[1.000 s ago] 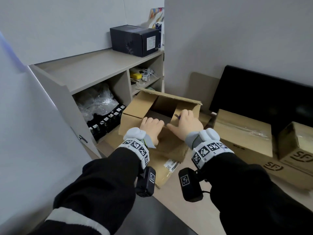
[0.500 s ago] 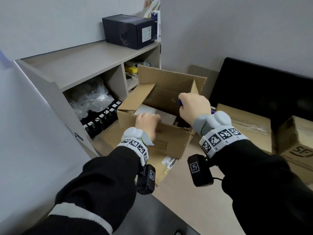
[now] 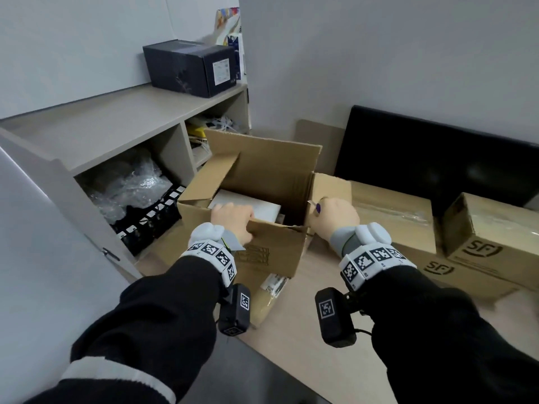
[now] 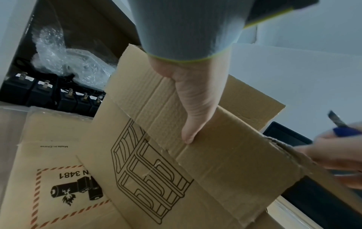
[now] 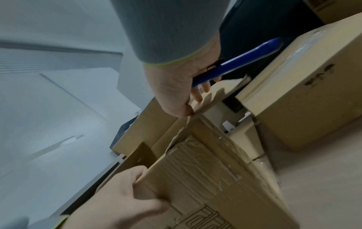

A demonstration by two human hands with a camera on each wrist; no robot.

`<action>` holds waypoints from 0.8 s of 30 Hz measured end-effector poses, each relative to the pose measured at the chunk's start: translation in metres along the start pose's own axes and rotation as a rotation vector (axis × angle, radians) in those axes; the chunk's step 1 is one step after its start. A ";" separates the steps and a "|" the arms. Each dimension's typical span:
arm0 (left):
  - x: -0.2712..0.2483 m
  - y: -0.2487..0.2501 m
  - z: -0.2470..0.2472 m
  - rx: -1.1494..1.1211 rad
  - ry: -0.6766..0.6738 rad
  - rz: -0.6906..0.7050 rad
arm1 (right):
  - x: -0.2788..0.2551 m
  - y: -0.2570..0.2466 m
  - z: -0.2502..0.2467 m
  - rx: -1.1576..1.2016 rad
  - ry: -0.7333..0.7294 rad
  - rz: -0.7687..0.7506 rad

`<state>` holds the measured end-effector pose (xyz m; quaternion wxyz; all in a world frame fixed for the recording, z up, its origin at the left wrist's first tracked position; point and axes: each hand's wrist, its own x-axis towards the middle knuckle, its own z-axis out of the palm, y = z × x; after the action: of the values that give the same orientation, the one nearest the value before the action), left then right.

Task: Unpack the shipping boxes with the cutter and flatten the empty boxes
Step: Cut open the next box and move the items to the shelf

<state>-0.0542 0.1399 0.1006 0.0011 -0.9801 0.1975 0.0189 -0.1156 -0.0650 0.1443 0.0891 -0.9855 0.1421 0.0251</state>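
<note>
An open cardboard shipping box (image 3: 262, 252) sits on a desk (image 3: 306, 345), just in front of a shelf unit (image 3: 116, 132), with a white item (image 3: 248, 204) inside. The left hand (image 3: 233, 220) grips the box's near flap. The right hand (image 3: 335, 218) clasps a blue cutter (image 5: 245, 58) at the box's right corner. Sealed SF boxes (image 3: 481, 243) lie right of the open box.
</note>
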 end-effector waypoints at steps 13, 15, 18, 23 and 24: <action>-0.011 -0.003 -0.006 -0.049 -0.018 0.018 | 0.013 -0.032 0.017 -0.001 -0.135 -0.007; -0.012 -0.004 -0.003 -0.052 0.027 0.025 | 0.011 -0.031 0.017 0.012 -0.145 0.005; -0.015 -0.008 -0.003 -0.052 -0.015 0.038 | 0.008 -0.030 0.016 0.017 -0.168 0.009; -0.014 -0.029 -0.028 -0.191 -0.199 -0.090 | 0.006 -0.024 0.016 0.020 -0.163 0.020; -0.014 -0.035 -0.032 -0.210 -0.188 -0.133 | 0.007 -0.022 0.016 0.017 -0.159 0.016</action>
<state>-0.0526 0.1774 0.1332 -0.0817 -0.9797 0.1283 0.1309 -0.1033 -0.0427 0.1316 0.1083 -0.9784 0.1427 0.1030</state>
